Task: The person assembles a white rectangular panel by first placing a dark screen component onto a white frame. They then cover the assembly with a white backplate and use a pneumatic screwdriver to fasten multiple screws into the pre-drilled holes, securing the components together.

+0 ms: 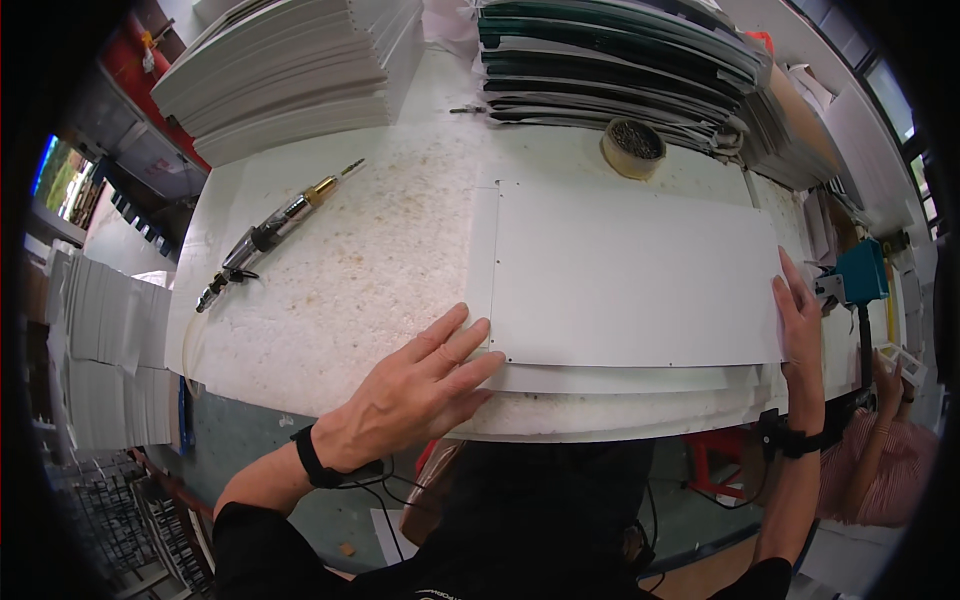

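Observation:
A large white rectangular sheet (pixel 630 270) lies flat before me, with small dark holes or dots along its edges. More white sheets (pixel 640 380) stick out beneath its near edge. My left hand (pixel 415 395) rests at the sheet's near left corner, its fingers stretched out and apart, the tips touching the edge. Against the right edge is my right hand (pixel 798 320), fingers extended upward along the side; its thumb is hard to make out. Left of the sheet, a slim metal air screwdriver (pixel 270 235) with a pale hose lies untouched on the table.
Tall stacks of white sheets (pixel 290 90) and dark green folded pieces (pixel 610 65) line the table's far side. A round tub (pixel 614 162) of small metal parts stands before the green stack. On the right are a teal device (pixel 862 270) and another person in a striped top (pixel 865 465).

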Available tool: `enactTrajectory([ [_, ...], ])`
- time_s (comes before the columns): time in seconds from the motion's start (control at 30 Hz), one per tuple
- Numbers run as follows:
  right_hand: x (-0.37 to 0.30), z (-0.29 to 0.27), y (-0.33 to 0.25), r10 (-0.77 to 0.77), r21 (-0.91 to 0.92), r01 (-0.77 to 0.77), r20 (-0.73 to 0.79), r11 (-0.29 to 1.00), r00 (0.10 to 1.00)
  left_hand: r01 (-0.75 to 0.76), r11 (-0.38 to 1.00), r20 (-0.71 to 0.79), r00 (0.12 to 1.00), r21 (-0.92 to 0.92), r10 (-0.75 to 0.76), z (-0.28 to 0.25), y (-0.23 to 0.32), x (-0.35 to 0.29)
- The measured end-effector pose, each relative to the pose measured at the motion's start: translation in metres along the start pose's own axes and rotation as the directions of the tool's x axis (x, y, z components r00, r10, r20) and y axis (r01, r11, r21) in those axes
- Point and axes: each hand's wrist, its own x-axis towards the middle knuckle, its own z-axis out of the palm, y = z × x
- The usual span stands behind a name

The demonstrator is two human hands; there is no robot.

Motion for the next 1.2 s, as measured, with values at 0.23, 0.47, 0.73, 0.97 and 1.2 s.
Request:
enactTrajectory([
  [0.23,0.001,-0.001,0.008,-0.004,0.035,0.004,0.005,0.999,1.000,-0.030,0.999,0.029,0.999,0.035,0.029,0.000,0.001,0.000],
  [0.47,0.002,-0.004,0.006,-0.034,-0.015,0.034,-0.001,0.999,0.999,-0.021,0.999,0.003,1.000,-0.029,0.021,0.001,-0.002,0.001],
  [0.73,0.004,-0.005,0.008,0.037,-0.029,-0.037,0.001,0.999,0.999,-0.074,0.995,-0.009,0.997,0.071,0.075,0.004,0.000,-0.002],
  [0.97,0.005,-0.005,0.007,0.026,-0.036,-0.027,-0.025,0.999,0.999,-0.135,0.974,-0.014,0.990,0.184,0.140,0.002,-0.001,0.009],
  [1.2,0.002,0.003,0.000,0.052,-0.072,-0.054,-0.027,0.996,0.998,-0.118,0.983,0.003,0.993,0.142,0.119,0.001,-0.009,0.008],
])
